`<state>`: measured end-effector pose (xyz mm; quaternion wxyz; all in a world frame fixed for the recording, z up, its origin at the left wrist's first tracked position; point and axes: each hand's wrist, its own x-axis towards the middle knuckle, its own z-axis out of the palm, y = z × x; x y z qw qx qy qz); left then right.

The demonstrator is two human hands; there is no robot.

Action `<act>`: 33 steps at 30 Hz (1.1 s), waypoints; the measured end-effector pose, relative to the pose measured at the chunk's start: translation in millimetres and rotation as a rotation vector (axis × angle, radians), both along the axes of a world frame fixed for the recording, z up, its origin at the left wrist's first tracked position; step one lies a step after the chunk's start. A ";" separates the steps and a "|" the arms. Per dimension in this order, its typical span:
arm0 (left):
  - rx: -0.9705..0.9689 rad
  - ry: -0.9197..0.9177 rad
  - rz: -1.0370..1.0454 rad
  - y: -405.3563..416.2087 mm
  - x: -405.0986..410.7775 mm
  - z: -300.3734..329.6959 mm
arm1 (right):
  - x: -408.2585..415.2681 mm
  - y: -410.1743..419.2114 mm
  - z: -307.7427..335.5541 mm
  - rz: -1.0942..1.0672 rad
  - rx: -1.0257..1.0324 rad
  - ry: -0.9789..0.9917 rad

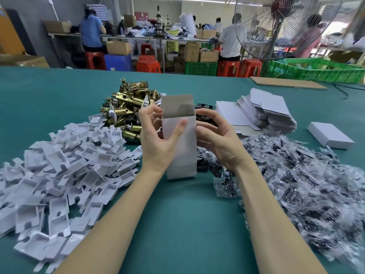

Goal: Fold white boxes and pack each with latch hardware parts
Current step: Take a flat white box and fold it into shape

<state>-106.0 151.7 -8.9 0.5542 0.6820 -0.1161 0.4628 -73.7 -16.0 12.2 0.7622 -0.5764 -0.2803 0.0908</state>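
A white box (184, 147) stands opened into a tube between my hands, its far end open with one flap up. My left hand (158, 139) grips its left side, thumb across the front face. Cupped against the box's right side is my right hand (219, 141), fingers curled at the top edge. Behind the box lies a heap of brass latches (126, 107). White card inserts (65, 165) are piled at the left. Clear bags of dark hardware (300, 175) spread at the right. Flat unfolded boxes (262, 109) are stacked at the back right.
One closed white box (329, 135) lies at the far right on the green table (177, 224). A cardboard sheet (286, 83) and green crates (316, 70) sit beyond. A large fan (280, 26) stands at the back right. People work at benches farther back.
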 end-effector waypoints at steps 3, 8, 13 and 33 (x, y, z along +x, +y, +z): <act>-0.020 -0.015 0.020 -0.8 -0.1 1.7 | 0.5 0.4 -0.1 0.029 -0.062 -0.039; 0.008 -0.008 0.008 -0.3 0.3 2.5 | -1.0 3.9 1.0 -0.064 -0.100 -0.110; 0.057 0.002 0.009 0.8 0.5 4.0 | -2.2 3.8 4.4 -0.071 -0.122 -0.145; -0.283 0.574 -0.388 20.2 -0.4 49.3 | -1.6 -1.2 1.7 -0.145 -0.142 -0.139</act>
